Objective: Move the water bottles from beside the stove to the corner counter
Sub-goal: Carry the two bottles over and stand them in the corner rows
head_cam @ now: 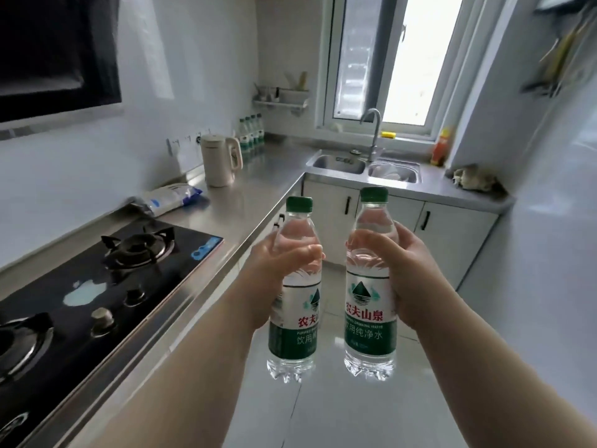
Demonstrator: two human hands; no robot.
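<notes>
- My left hand (277,263) curls round the upper body of the left bottle (295,318). My right hand (400,266) wraps the right bottle (371,318) the same way, thumb across the front.
- Both bottles hang upright in the air over the floor, just off the counter (258,189) edge. They are past the stove (97,279) and well short of the corner.
- First risk, as I judge it: both grips sit high, above the labels, so most of the weight hangs below my fingers. A loose squeeze on smooth plastic could let a bottle slide down and drop to the tiles.
- Second risk: the kettle (221,160) stands on the counter in front of the corner bottles (252,134). Reaching past it with both hands loaded, I could clip it with a bottle base or a forearm.
- Third risk: the corner bottles stand tightly together in a row. Setting a new one down hard against them could topple the lot.
- Look of the two I carry: clear plastic, green caps on, seemingly full. The labels are green and white with red characters and a mountain mark, and the bases have lobed feet. The two are near each other but apart.
</notes>
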